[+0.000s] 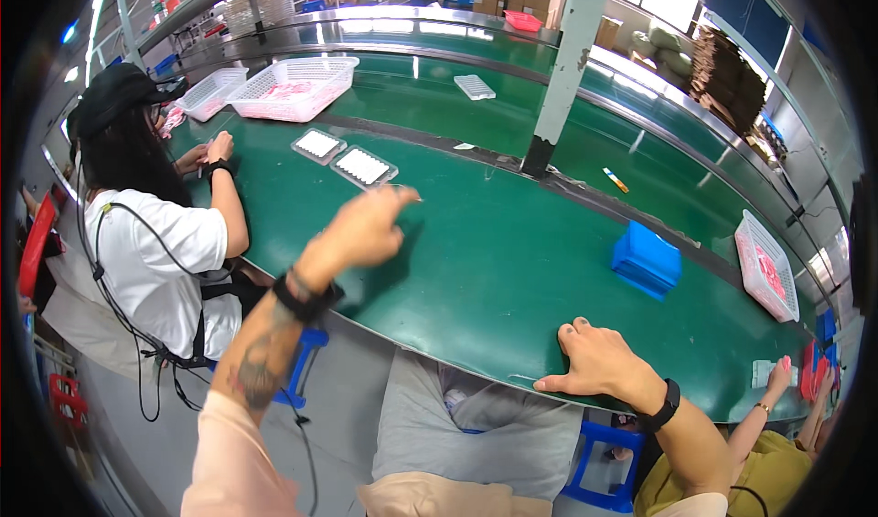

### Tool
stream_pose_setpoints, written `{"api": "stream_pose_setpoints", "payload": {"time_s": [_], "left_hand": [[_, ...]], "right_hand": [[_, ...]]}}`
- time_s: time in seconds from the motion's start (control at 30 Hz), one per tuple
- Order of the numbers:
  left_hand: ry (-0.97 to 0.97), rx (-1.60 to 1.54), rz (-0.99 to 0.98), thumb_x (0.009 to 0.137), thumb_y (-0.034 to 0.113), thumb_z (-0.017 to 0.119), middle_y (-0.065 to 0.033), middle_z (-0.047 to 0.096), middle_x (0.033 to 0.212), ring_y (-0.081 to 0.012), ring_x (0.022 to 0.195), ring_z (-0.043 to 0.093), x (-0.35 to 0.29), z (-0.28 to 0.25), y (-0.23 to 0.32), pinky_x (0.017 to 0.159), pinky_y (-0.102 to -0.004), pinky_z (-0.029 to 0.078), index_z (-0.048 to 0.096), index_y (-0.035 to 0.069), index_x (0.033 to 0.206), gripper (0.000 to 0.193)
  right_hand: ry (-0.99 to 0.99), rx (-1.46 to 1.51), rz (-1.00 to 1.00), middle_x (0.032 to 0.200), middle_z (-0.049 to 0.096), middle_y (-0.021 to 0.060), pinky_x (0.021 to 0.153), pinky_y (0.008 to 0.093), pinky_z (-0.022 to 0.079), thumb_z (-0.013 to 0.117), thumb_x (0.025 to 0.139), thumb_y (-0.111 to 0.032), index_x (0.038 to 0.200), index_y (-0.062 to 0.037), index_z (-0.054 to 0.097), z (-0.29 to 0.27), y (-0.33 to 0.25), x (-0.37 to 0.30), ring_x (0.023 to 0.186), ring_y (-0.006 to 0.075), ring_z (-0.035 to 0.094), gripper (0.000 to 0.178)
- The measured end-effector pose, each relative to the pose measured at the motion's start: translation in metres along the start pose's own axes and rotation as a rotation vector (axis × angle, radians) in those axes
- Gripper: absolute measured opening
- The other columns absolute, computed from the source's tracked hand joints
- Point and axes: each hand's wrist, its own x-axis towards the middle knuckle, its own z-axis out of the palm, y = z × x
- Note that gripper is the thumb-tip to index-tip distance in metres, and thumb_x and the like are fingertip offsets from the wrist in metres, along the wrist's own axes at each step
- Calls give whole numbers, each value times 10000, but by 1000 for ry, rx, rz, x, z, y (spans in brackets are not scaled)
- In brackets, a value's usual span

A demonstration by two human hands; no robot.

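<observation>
My left hand (366, 229) hovers over the green work surface (476, 270), just on the near side of two clear trays. Its index finger points out to the right, apart from the thumb, and I see nothing held in it. White pieces in rows fill the nearer tray (364, 166) and the farther tray (318, 145). My right hand (599, 362) rests on the surface at the near edge, fingers slightly bent and thumb spread, holding nothing. Beyond it stands a blue plastic box (647, 259).
White baskets (293, 89) with pink items stand far left; another basket (766, 266) is at right. A co-worker in a white shirt (160, 234) sits at left, another in olive (773, 476) at right. A pale post (567, 69) rises behind the table. One more tray (475, 87) lies farther back.
</observation>
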Motion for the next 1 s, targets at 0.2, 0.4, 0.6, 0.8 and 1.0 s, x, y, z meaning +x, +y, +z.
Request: {"api": "stream_pose_setpoints", "payload": {"time_s": [0.2,0.4,0.6,0.8,1.0], "left_hand": [[-166,725,-247,737,103,720,-127,389,1474,-316,1339,394,66,3,-86,1035,-480,391,381,220,1448,796],[-223,845,-100,674,192,776,-33,627,1152,-242,1159,550,71,19,-101,986,-438,402,590,205,1192,551],[-277,601,87,561,301,795,-66,677,960,-261,965,656,52,23,8,863,-433,471,627,176,1035,518],[-299,221,172,551,247,789,-143,650,969,-307,935,656,37,69,120,846,-444,483,616,85,1075,575],[-286,-82,211,595,187,748,-177,587,1088,-332,1048,588,12,90,189,909,-445,451,507,28,1245,711]], "right_hand": [[-11,35,35,982,603,253,772,449,541,728,695,-622,1029,53,612,-1,-2,-2,875,410,646,762],[-67,296,-42,924,615,167,707,419,524,749,719,-520,1026,-47,650,0,16,-58,834,325,646,572],[539,357,241,1218,576,196,947,419,450,747,679,-227,1179,-36,602,-45,90,-63,1134,326,560,555],[655,11,386,1562,218,221,1167,508,162,682,773,-323,1504,-139,327,-26,146,-16,1446,417,179,833],[345,87,522,1595,181,169,1169,546,103,577,883,-372,1525,-150,279,-31,124,-16,1456,397,173,742]]}}
